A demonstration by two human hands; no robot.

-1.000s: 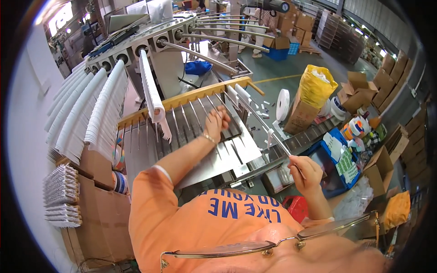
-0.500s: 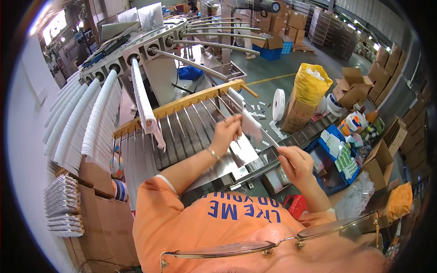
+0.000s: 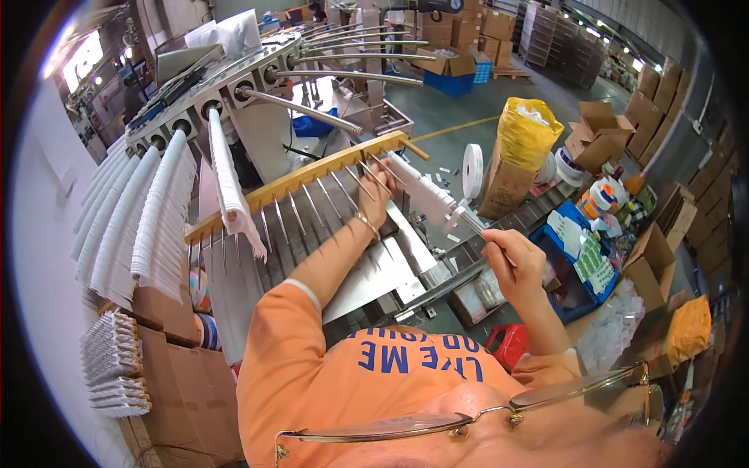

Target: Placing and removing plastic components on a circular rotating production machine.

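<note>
My right hand [image 3: 516, 261] is closed around the near end of a thin metal rod [image 3: 470, 221]. White soft-looking pieces [image 3: 421, 187] are threaded along this rod in a row. At their far end, beside a wooden bar [image 3: 312, 171] set with metal prongs, my left hand [image 3: 376, 191] has its fingers bent against the white pieces; the prongs partly cover the fingertips. A further row of white pieces [image 3: 226, 171] hangs from a machine rod to the left, its lower end draped over the prongs.
A machine with radiating rods [image 3: 328, 76] stands at the back left, several loaded with white rows [image 3: 160, 210]. To the right are a yellow bag [image 3: 529, 132] on a carton, a white roll [image 3: 473, 171] and a blue crate [image 3: 581, 265]. Cartons [image 3: 183, 382] stand lower left.
My left hand has moved away from me along the rod to the far end of the white pieces. My right hand stays on the rod's near end. The view has shifted slightly.
</note>
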